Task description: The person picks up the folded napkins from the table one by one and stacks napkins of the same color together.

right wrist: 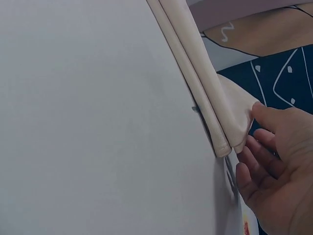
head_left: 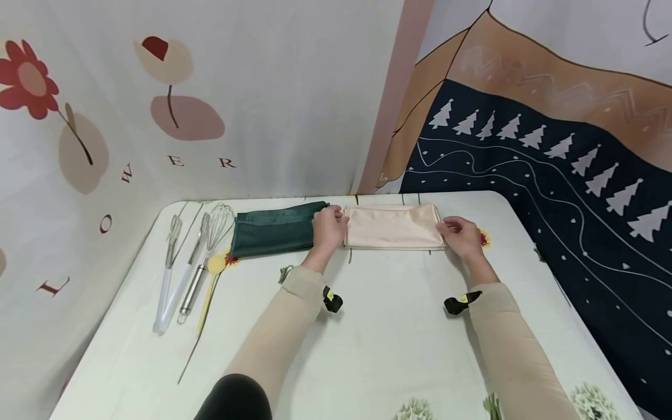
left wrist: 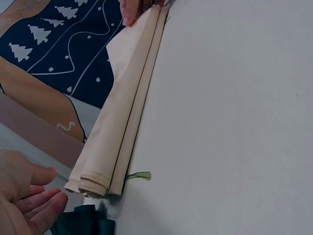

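A folded pale peach cloth (head_left: 395, 227) lies flat toward the far edge of the table. My right hand (head_left: 464, 235) is at its right end; in the right wrist view the thumb and fingers of this hand (right wrist: 281, 156) pinch a raised corner of the cloth (right wrist: 234, 107). At the other end is my left hand (head_left: 330, 228), between the peach cloth and a folded dark green cloth (head_left: 278, 228). The left wrist view shows this hand (left wrist: 29, 193) with relaxed fingers, fingertips close beside the layered end of the peach cloth (left wrist: 115, 122) and nothing in its grasp.
On the left of the table (head_left: 388, 326) lie a wire whisk (head_left: 210, 239), a yellow spoon (head_left: 214, 268) and two more utensils with pale handles (head_left: 175, 297). Printed curtains hang behind the table and along its right side. A black rounded object (head_left: 234, 399) shows at the bottom edge.
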A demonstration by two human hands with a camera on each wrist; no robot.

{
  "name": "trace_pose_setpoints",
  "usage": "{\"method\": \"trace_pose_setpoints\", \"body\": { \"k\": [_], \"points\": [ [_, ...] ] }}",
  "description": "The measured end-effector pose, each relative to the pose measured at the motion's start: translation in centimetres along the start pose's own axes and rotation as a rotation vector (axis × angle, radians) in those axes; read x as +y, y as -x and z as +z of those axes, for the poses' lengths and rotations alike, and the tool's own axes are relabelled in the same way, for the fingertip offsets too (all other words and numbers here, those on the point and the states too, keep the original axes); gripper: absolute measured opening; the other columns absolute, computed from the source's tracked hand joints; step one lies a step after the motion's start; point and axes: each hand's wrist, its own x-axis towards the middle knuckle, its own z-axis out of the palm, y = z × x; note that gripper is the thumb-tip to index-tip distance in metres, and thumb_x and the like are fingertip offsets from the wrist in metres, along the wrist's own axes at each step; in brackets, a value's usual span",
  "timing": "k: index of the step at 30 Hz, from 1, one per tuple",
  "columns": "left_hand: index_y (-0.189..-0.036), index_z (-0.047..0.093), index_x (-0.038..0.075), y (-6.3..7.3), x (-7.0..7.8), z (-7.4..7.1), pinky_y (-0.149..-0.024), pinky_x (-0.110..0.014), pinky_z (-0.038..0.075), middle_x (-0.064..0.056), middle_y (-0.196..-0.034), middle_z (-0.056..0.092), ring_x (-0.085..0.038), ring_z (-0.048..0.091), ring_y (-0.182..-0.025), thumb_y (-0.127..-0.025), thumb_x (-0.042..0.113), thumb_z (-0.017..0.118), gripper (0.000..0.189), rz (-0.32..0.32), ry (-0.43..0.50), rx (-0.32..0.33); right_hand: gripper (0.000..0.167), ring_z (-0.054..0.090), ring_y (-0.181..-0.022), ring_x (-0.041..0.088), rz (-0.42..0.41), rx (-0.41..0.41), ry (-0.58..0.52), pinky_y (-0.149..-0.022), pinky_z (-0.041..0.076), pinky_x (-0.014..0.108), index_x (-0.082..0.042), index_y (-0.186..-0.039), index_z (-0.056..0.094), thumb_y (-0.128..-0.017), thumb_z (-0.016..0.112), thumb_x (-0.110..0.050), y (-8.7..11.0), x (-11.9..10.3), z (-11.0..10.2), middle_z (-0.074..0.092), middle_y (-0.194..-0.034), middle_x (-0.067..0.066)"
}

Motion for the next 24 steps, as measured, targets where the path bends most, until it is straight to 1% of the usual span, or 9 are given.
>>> {"method": "trace_pose_setpoints", "body": {
  "k": [2, 4, 9, 13, 15, 20, 24],
  "points": [
    [-0.124, 0.068, -0.005, 0.1, 0.0, -0.3, -0.089, -0.042, 0.057, -0.015, -0.107, 0.074, -0.028, 0.072, -0.099, -0.095, 0.012, 0.072, 0.033, 0.019, 0.001, -0.001, 0.043, 0.056, -0.108, 0.026, -0.002, 0.016, -0.014, -0.086, 0.046, 0.029, -0.005, -0.133, 0.063, -0.100, 0.064, -0.033, 0.2, -0.2, -0.1, 0.063, -0.122, 0.014],
    [-0.124, 0.068, -0.005, 0.2, -0.1, -0.5, -0.089, -0.042, 0.057, -0.016, -0.108, 0.074, -0.028, 0.072, -0.099, -0.096, 0.012, 0.072, 0.033, 0.036, 0.006, -0.009, 0.043, 0.057, -0.110, 0.027, -0.027, 0.036, -0.017, -0.088, 0.047, 0.031, -0.005, -0.134, 0.062, -0.100, 0.063, -0.032, 0.3, -0.4, -0.1, 0.063, -0.121, 0.014],
    [-0.123, 0.069, -0.004, 0.7, -0.8, -1.0, -0.092, -0.043, 0.055, -0.016, -0.109, 0.073, -0.027, 0.070, -0.101, -0.096, 0.013, 0.071, 0.032, 0.092, -0.008, -0.024, 0.041, 0.058, -0.113, 0.031, -0.149, 0.074, 0.007, -0.092, 0.050, 0.039, 0.000, -0.132, 0.061, -0.101, 0.064, -0.028, 1.1, -1.0, 0.0, 0.063, -0.122, 0.018],
    [-0.123, 0.069, -0.002, 1.3, -1.6, -1.5, -0.093, -0.044, 0.054, -0.015, -0.112, 0.072, -0.028, 0.068, -0.104, -0.096, 0.014, 0.071, 0.031, 0.128, -0.030, -0.038, 0.039, 0.057, -0.117, 0.034, -0.240, 0.081, 0.029, -0.099, 0.048, 0.047, 0.001, -0.131, 0.061, -0.101, 0.065, -0.024, 1.8, -1.5, 0.1, 0.063, -0.124, 0.019],
    [-0.123, 0.070, -0.001, 1.8, -2.0, -1.8, -0.095, -0.045, 0.053, -0.015, -0.115, 0.071, -0.029, 0.066, -0.106, -0.096, 0.015, 0.071, 0.031, 0.144, -0.043, -0.046, 0.039, 0.057, -0.118, 0.035, -0.280, 0.081, 0.040, -0.101, 0.047, 0.049, 0.001, -0.130, 0.061, -0.100, 0.065, -0.023, 2.3, -1.7, 0.2, 0.063, -0.124, 0.020],
    [-0.125, 0.069, 0.000, 3.1, -2.9, -2.5, -0.099, -0.048, 0.050, -0.015, -0.120, 0.070, -0.030, 0.065, -0.112, -0.097, 0.016, 0.071, 0.033, 0.173, -0.076, -0.063, 0.038, 0.060, -0.115, 0.037, -0.384, 0.067, 0.026, -0.098, 0.049, 0.051, 0.005, -0.127, 0.062, -0.098, 0.068, -0.018, 3.2, -1.9, 0.4, 0.065, -0.121, 0.023],
    [-0.127, 0.068, 0.001, 4.2, -3.7, -3.3, -0.102, -0.049, 0.047, -0.015, -0.123, 0.068, -0.032, 0.063, -0.116, -0.097, 0.019, 0.070, 0.035, 0.179, -0.099, -0.079, 0.037, 0.061, -0.114, 0.038, -0.430, 0.054, 0.003, -0.097, 0.048, 0.052, 0.006, -0.126, 0.063, -0.097, 0.069, -0.017, 4.0, -2.0, 0.7, 0.066, -0.120, 0.024]
  ]
}}
